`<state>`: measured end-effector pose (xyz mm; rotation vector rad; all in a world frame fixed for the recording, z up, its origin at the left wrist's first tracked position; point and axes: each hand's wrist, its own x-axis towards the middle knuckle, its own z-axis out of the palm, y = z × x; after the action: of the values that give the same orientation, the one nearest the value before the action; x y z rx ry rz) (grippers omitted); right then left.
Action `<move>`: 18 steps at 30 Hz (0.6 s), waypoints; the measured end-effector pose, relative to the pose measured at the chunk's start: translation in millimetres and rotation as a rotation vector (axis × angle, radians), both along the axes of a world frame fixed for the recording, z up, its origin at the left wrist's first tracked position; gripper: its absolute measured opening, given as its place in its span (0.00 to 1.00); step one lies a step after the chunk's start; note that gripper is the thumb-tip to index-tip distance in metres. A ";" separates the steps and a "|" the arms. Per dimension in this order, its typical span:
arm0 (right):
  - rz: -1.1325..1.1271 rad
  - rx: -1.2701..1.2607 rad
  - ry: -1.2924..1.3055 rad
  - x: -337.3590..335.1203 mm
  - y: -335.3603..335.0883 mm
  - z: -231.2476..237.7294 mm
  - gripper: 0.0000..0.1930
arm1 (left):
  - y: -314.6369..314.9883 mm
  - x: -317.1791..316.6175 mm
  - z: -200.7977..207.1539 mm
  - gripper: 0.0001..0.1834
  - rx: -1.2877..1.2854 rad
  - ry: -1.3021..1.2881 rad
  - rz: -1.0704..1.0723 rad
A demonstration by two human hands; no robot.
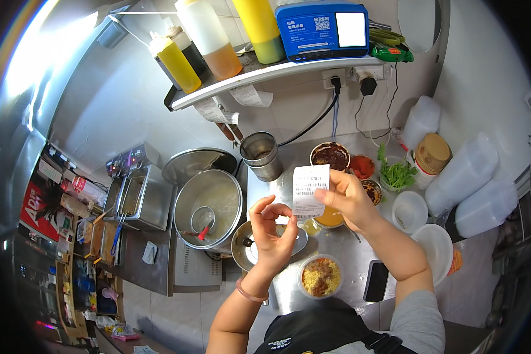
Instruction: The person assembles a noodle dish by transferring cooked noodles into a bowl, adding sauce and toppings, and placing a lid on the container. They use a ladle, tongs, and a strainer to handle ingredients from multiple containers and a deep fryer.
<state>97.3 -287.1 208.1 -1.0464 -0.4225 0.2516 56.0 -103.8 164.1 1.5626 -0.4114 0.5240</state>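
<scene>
A small white printed receipt [310, 190] is held up over the steel counter. Gripping its right side, my right hand [346, 200] has the thumb across the front of the paper. My left hand [272, 231] has curled fingers, with thumb and fingertip closed at the receipt's lower left corner. Below the hands, near my body, stands a clear round bowl [320, 276] of yellow and brown chopped food. A steel bowl with a ladle [249, 242] is partly hidden behind my left hand. Behind the receipt are a bowl of dark sauce [330, 156] and a yellow-orange one [329, 218].
A black phone [376, 281] lies at the right of the counter. Left stands a large steel pot [209, 206] with a strainer inside, beside a fryer [133, 192]. Green herbs [397, 172] and stacked plastic containers [463, 177] sit right. Above runs a shelf [265, 76] with bottles and a blue device.
</scene>
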 end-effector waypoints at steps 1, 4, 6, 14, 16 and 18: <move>0.007 -0.044 -0.009 -2.9 -1.4 -0.5 0.16 | 0.6 -1.2 -2.3 0.33 0.000 0.011 -0.007; 0.038 -0.141 0.022 -2.9 -7.5 -6.9 0.16 | 0.3 -6.5 -2.8 0.34 0.022 0.007 0.014; 0.032 -0.156 0.070 -1.9 -11.0 -13.7 0.15 | 3.6 -15.1 -10.4 0.36 0.030 0.013 0.043; -0.006 -0.053 0.048 -1.0 -34.3 -11.0 0.14 | 148.4 -281.0 -228.2 0.23 1.344 0.678 -0.101; -0.027 -0.061 0.035 1.6 -36.6 -16.1 0.14 | 136.9 -291.3 -224.5 0.23 1.127 1.078 -0.038; -0.046 -0.085 0.041 5.9 -37.2 -22.4 0.14 | 133.2 -285.8 -218.9 0.23 1.040 1.192 -0.008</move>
<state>103.2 -324.3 185.8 -1.1307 -0.3530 0.2517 -229.8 29.4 -54.9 2.5123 0.3156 -0.8070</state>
